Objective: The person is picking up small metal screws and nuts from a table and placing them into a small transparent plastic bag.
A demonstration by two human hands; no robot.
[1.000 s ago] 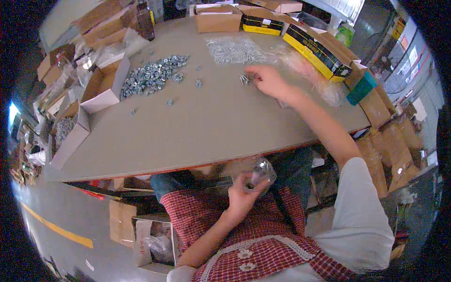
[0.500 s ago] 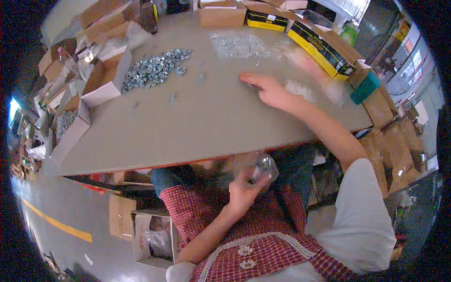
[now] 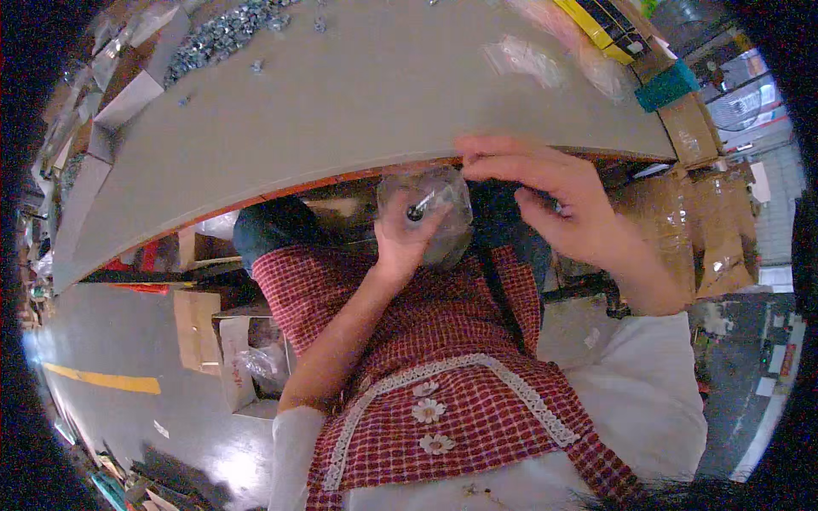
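My left hand is closed on a clear plastic bag just below the table edge, above my lap. A small dark round piece shows between thumb and fingers, at or in the bag; its kind is unclear. To the right, my right hand hovers by the table edge, blurred by motion, fingers stretched out and thumb apart. A small glint shows by its palm, too small to name. On the grey table, a heap of metal nuts lies at the far left.
Clear plastic bags lie at the table's right. A yellow and black box and a teal block stand on the right edge. Open cardboard boxes line the left. Under the table's left side stands a carton.
My right hand has come back from over the table to beside the bag. The view has tipped downward, so the far part of the table is out of sight. My left hand still holds the bag.
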